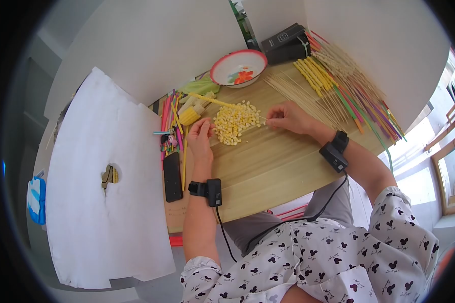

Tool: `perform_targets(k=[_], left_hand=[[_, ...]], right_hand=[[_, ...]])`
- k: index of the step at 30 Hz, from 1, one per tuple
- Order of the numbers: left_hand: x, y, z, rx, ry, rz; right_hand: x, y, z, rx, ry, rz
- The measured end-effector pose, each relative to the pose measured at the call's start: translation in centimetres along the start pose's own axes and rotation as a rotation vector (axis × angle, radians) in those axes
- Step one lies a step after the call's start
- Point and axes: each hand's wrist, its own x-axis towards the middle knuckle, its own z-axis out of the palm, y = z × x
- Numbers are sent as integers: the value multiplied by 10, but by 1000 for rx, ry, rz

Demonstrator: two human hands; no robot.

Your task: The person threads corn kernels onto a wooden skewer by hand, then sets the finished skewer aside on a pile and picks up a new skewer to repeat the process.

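Note:
A pile of loose corn kernels [235, 122] lies on the wooden table. My left hand [201, 137] is at its left edge, thumb and fingers pinched together; what is between them is too small to make out. On the right side of the pile, my right hand [289, 117] pinches a thin wooden skewer [262, 118], its visible end pointing left at the kernels. Across the back of the pile lies a skewer threaded with corn kernels [213, 100]. Just beyond my left hand rests a partly stripped corn cob [189, 116].
An enamel bowl with a red rim [217, 83] stands at the back. Bare skewers [308, 101] and several kernel-threaded skewers [313, 76] lie at right, beside colourful sticks [371, 113]. A black phone [173, 177] lies at left, near a white board [131, 217].

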Motion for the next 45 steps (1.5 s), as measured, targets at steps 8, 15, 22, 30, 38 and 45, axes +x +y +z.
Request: perform_targets(k=[8, 15, 22, 30, 38, 45], left_hand=[[0, -2, 1, 15, -18, 12], [-4, 1, 4, 91, -7, -12], [-1, -4, 3, 130, 0, 17], [0, -6, 4, 202, -5, 26], [0, -8, 3, 224, -20, 27], [-2, -13, 5, 221, -12, 46]], right_hand=[[-3, -7, -4, -226, 153, -44], [0, 8, -13, -348, 298, -121], [3, 10, -26, -381, 342, -116], [5, 19, -28, -409, 347, -53], [3, 17, -24, -356, 293, -21], [5, 31, -21, -330, 328, -95]])
